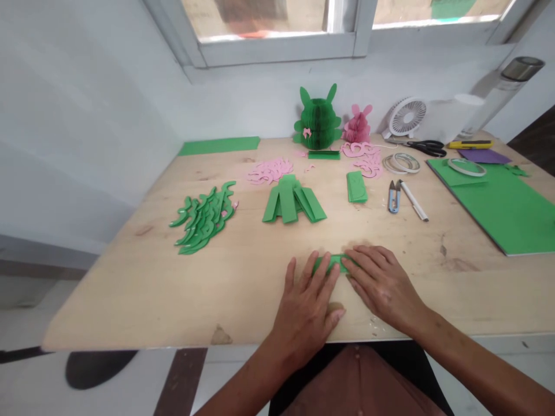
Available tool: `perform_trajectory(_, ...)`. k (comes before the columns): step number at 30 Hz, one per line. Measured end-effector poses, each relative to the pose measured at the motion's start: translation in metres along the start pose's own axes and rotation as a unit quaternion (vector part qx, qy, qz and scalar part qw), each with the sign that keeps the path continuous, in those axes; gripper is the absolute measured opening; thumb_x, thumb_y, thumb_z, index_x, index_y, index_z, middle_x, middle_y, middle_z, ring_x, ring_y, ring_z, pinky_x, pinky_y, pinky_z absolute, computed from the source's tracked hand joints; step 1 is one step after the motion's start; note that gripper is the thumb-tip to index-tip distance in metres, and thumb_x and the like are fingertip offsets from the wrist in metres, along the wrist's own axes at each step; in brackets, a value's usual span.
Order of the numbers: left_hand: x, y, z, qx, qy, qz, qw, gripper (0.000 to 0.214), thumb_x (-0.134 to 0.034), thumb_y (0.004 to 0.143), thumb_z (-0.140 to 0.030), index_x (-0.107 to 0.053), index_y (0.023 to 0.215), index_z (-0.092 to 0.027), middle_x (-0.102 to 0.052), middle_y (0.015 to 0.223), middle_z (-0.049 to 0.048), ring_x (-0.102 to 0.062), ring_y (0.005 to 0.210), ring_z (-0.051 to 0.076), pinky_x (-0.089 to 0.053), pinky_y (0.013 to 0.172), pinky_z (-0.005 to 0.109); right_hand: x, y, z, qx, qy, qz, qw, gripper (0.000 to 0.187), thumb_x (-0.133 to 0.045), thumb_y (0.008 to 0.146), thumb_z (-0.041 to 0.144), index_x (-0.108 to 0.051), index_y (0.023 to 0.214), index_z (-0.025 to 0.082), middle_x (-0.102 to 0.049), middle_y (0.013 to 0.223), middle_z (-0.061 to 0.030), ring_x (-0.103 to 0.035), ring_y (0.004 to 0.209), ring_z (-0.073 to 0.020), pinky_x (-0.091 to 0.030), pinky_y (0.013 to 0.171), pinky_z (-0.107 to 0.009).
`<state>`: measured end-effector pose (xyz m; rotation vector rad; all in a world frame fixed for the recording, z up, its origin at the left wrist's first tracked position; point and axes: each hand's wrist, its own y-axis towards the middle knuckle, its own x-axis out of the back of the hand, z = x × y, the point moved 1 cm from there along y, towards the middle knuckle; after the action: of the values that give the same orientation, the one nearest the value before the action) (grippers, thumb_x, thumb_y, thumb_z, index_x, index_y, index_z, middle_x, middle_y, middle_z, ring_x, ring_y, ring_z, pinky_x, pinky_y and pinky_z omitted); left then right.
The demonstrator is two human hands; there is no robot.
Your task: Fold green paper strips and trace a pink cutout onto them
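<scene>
A small folded green paper strip [333,261] lies near the table's front edge. My left hand [309,309] rests flat on it with fingers stretched out, covering its left part. My right hand [381,286] also lies flat, its fingertips pressing the strip's right end. Most of the strip is hidden under both hands.
On the wooden table [130,289]: a pile of folded green strips [293,200], green cut shapes [205,216], pink cut shapes [269,170], a green strip stack [356,186], snips [393,197], a pen [414,201], tape rings [402,163], scissors [427,147], green sheets [503,202], green [318,118] and pink [358,124] paper rabbits, a fan [406,117].
</scene>
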<state>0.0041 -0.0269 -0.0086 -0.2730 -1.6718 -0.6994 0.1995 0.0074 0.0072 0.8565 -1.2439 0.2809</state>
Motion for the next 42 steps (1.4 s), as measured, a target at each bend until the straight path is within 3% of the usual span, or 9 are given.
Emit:
perform_trajectory(6,0.0055,-0.0042,-0.0027,-0.010,0.002,-0.010,1.000,0.056,-0.044,0.092,-0.048,-0.045,0.137,-0.014,-0.041,0.148,0.0087,-0.024,0.142,0.029,-0.003,0.117,0.054,-0.0028,0.0006,-0.0018,-0.002,-0.001,0.004,1.000,0.029,-0.053,0.092,0.018,-0.063,0.119,0.016,-0.065,0.123,-0.0098,-0.054,0.118,-0.0253,-0.041,0.099,-0.046)
perform_trajectory(13,0.0080,-0.0050,-0.0039,0.007,-0.018,0.030,0.999,0.052,-0.044,0.093,-0.044,-0.046,0.137,-0.015,-0.043,0.147,0.0098,-0.032,0.138,0.030,-0.015,0.115,0.055,-0.0012,0.0022,-0.0024,-0.013,0.005,0.026,1.000,0.031,-0.052,0.092,0.019,-0.061,0.121,0.018,-0.064,0.125,-0.0101,-0.053,0.120,-0.0263,-0.042,0.099,-0.048)
perform_trajectory(26,0.0092,-0.0037,-0.0037,0.020,-0.036,0.053,0.998,0.053,-0.040,0.095,-0.045,-0.043,0.140,-0.016,-0.041,0.149,0.0072,-0.031,0.138,0.031,-0.017,0.113,0.055,-0.0034,0.0021,-0.0051,-0.012,0.005,0.048,0.999,0.032,-0.052,0.092,0.022,-0.060,0.122,0.014,-0.061,0.128,-0.0122,-0.050,0.123,-0.0279,-0.042,0.100,-0.048)
perform_trajectory(42,0.0095,-0.0060,-0.0048,0.035,-0.038,0.051,0.997,0.057,-0.041,0.094,-0.047,-0.041,0.141,-0.017,-0.036,0.151,0.0105,-0.035,0.134,0.032,-0.022,0.110,0.051,-0.0048,0.0014,-0.0079,-0.009,-0.004,0.059,0.998,0.034,-0.051,0.092,0.024,-0.059,0.124,0.015,-0.060,0.129,-0.0130,-0.052,0.121,-0.0294,-0.043,0.098,-0.049)
